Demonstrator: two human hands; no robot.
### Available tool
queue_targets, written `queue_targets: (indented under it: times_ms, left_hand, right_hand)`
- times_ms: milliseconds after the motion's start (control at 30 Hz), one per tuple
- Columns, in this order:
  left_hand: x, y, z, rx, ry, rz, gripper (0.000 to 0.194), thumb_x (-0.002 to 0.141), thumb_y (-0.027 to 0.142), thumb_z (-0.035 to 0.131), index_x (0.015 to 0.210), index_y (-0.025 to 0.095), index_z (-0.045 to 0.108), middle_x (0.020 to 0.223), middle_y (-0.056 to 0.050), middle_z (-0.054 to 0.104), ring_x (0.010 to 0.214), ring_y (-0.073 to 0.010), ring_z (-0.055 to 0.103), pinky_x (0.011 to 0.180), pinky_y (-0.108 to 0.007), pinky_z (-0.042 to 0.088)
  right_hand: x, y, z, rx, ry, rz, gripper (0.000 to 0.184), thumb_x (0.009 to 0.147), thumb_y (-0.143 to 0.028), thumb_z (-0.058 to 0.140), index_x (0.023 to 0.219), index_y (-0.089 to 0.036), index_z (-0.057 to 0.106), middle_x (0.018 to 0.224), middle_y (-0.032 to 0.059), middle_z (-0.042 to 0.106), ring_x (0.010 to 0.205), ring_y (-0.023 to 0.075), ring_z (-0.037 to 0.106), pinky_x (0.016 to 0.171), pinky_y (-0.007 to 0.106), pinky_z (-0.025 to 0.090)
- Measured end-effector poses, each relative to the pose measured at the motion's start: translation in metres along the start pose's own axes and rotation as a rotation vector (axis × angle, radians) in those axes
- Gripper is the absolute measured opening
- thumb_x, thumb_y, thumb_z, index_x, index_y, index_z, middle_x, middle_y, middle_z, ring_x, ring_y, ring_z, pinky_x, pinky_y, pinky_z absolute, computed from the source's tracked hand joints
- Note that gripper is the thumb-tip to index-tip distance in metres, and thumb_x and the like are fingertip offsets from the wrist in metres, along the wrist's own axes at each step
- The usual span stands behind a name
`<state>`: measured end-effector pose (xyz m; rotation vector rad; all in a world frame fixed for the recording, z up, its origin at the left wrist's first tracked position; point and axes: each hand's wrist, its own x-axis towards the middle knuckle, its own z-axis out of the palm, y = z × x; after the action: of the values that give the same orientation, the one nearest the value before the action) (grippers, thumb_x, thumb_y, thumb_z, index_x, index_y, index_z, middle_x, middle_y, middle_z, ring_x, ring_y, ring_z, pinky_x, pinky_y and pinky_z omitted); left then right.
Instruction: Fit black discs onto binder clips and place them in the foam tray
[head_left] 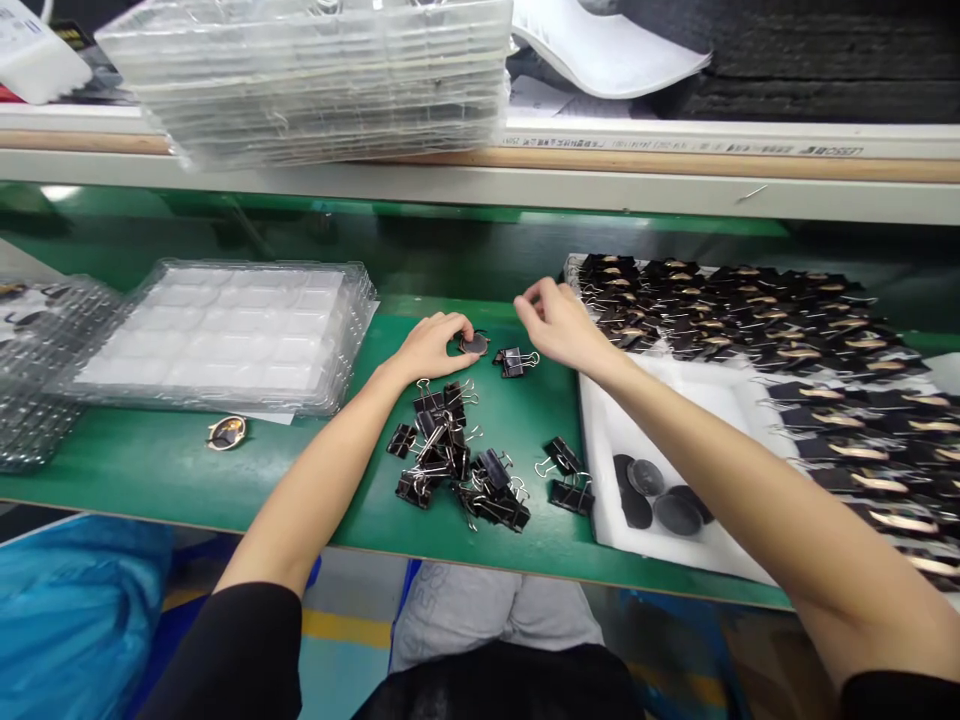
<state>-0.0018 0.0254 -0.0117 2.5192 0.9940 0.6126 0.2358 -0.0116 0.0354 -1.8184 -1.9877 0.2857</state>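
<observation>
My left hand pinches the edge of a round dark watch-case-like piece lying at the green bench top. Just right of it sits a black binder clip with its wire handles pointing right. Above and beside that clip hovers my right hand, fingers curled toward the thumb; anything between them is hidden. A loose pile of black binder clips lies between my forearms. Two more binder clips rest by the white foam tray.
The foam tray holds several dark discs and rows of clipped gold-edged pieces. At left are clear blister trays and a gold-rimmed round piece. A stack of plastic trays overhangs the shelf edge.
</observation>
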Motion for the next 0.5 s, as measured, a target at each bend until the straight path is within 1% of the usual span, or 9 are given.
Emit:
queue_targets:
  times_ms: [33,67,100,200,233,300,367,433,500]
  left_hand:
    - [0.000,0.000,0.000,-0.003,0.004,0.000,0.022,0.088,0.041,0.068,0.097,0.024,0.059,0.107,-0.001,0.070,0.097,-0.0223,0.060,0.088,-0.034,0.041]
    - [0.000,0.000,0.000,-0.005,0.007,-0.001,0.021,0.087,0.040,0.068,0.096,0.024,0.059,0.107,-0.001,0.070,0.097,-0.0222,0.060,0.088,-0.034,0.041]
    - [0.000,0.001,0.000,-0.006,0.008,-0.003,0.020,0.087,0.039,0.068,0.095,0.024,0.059,0.106,-0.001,0.070,0.097,-0.0221,0.061,0.087,-0.034,0.041]
    - [-0.001,0.003,-0.001,-0.009,-0.006,-0.002,0.019,0.084,0.036,0.070,0.091,0.023,0.060,0.102,0.000,0.068,0.098,-0.0217,0.061,0.086,-0.033,0.040]
    - [-0.002,0.004,-0.002,-0.010,-0.012,-0.003,0.019,0.082,0.036,0.071,0.090,0.023,0.060,0.101,0.000,0.068,0.098,-0.0215,0.061,0.086,-0.033,0.040]
    - [-0.003,0.006,-0.003,-0.019,-0.020,-0.008,0.021,0.080,0.037,0.073,0.088,0.022,0.060,0.100,0.001,0.067,0.097,-0.0210,0.061,0.088,-0.033,0.039]
    - [-0.003,0.006,-0.004,-0.060,-0.011,-0.001,0.021,0.079,0.037,0.073,0.087,0.022,0.060,0.096,0.001,0.067,0.091,-0.0193,0.061,0.086,-0.033,0.040]
    - [-0.003,0.006,-0.004,-0.147,0.020,0.012,0.021,0.078,0.036,0.073,0.085,0.022,0.060,0.091,0.001,0.066,0.083,-0.0169,0.058,0.079,-0.031,0.041]
    - [-0.003,0.007,-0.004,-0.245,0.061,0.020,0.022,0.077,0.036,0.073,0.085,0.021,0.060,0.088,0.000,0.065,0.076,-0.0151,0.055,0.072,-0.029,0.042]
  right_hand:
    - [0.003,-0.002,0.007,0.028,0.085,0.039,0.040,0.107,-0.048,0.032,0.115,-0.020,0.060,0.109,0.0157,0.065,0.108,0.0312,0.058,0.094,0.045,0.046]
    - [0.006,-0.004,0.014,0.041,0.120,0.083,0.042,0.107,-0.048,0.029,0.117,-0.020,0.058,0.113,0.0169,0.063,0.112,0.0332,0.055,0.096,0.049,0.045]
    - [0.007,-0.006,0.021,0.037,0.117,0.119,0.042,0.107,-0.048,0.028,0.118,-0.021,0.058,0.116,0.0179,0.061,0.115,0.0352,0.054,0.098,0.053,0.044]
    - [0.008,-0.006,0.039,-0.006,0.015,0.147,0.037,0.104,-0.045,0.034,0.122,-0.020,0.056,0.126,0.0203,0.057,0.120,0.0392,0.050,0.101,0.062,0.041]
    - [0.009,-0.005,0.042,-0.012,0.000,0.130,0.037,0.103,-0.041,0.034,0.124,-0.020,0.055,0.128,0.0205,0.056,0.122,0.0394,0.049,0.103,0.063,0.039]
    - [0.010,-0.002,0.047,0.002,0.022,0.122,0.037,0.103,-0.035,0.030,0.128,-0.021,0.054,0.131,0.0200,0.055,0.125,0.0385,0.047,0.105,0.062,0.038]
    - [0.013,0.002,0.050,0.036,0.048,0.205,0.038,0.102,-0.031,0.028,0.130,-0.021,0.052,0.132,0.0196,0.054,0.126,0.0373,0.047,0.105,0.061,0.038]
    - [0.017,0.006,0.054,0.061,0.058,0.315,0.036,0.101,-0.030,0.029,0.129,-0.022,0.051,0.132,0.0195,0.054,0.127,0.0370,0.047,0.106,0.061,0.038]
    - [0.019,0.010,0.058,0.058,0.087,0.353,0.035,0.101,-0.032,0.031,0.128,-0.023,0.051,0.132,0.0195,0.052,0.128,0.0373,0.046,0.107,0.062,0.037]
